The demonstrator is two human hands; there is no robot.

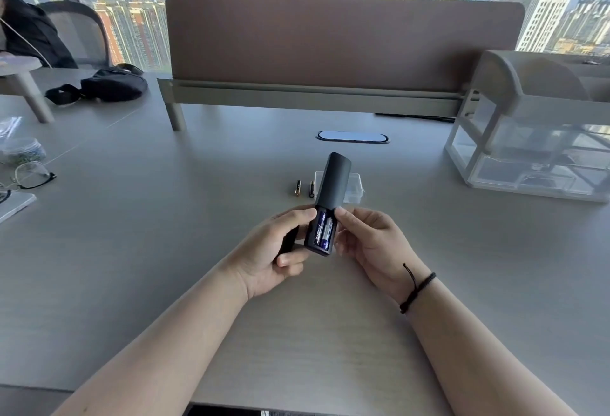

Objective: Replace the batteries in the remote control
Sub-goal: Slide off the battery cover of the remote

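I hold a dark grey remote control [333, 178] upright above the table, back side toward me. Its battery bay is uncovered and holds two blue batteries [321, 227] side by side. My left hand [274, 250] grips the remote's lower left edge and also holds a dark piece, probably the battery cover [288, 240], against the palm. My right hand [369, 237] pinches the remote's right edge with thumb and fingers. Two black-and-gold batteries [304, 188] lie on the table just beyond the remote.
A small clear plastic box [355, 188] sits behind the remote. A clear drawer organiser [534, 138] stands at the right, a brown desk divider [343, 39] at the back. Glasses [33, 174], a jar and a black bag [109, 85] lie at the left.
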